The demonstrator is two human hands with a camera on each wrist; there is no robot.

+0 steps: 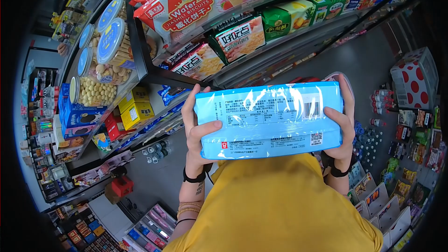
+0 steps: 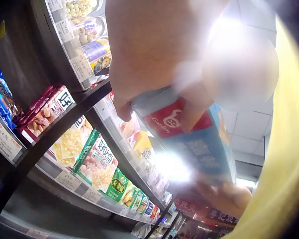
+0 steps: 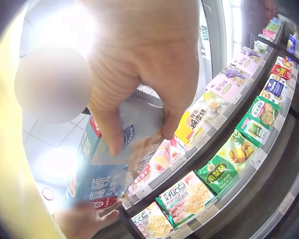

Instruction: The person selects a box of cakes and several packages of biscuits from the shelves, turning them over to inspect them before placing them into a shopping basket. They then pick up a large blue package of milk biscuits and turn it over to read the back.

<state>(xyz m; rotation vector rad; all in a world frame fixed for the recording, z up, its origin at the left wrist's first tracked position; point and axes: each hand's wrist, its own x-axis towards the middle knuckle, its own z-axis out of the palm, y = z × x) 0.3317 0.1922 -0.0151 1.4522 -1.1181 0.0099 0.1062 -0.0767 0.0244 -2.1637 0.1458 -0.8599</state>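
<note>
A light blue biscuit packet (image 1: pixel 270 119) is held up level in front of the chest, its printed back with barcode and small text facing the head camera. My left hand (image 1: pixel 198 128) grips its left end, thumb over the printed side. At the other end my right hand (image 1: pixel 344 128) holds it the same way. The left wrist view shows a red "Garden" logo on the packet (image 2: pixel 209 159), partly covered by the left hand's fingers. In the right wrist view the thumb and fingers of the right hand (image 3: pixel 139 74) pinch the packet's end (image 3: pixel 134 124).
Ahead is a shelf with a red-and-white wafer bag (image 1: pixel 179 11) and several biscuit packs (image 1: pixel 240 39) below it. Clear tubs (image 1: pixel 112 42) and yellow boxes (image 1: pixel 135 107) fill shelves at left. Bottles (image 1: pixel 368 142) stand on the floor at right, near a polka-dotted box (image 1: pixel 415 79).
</note>
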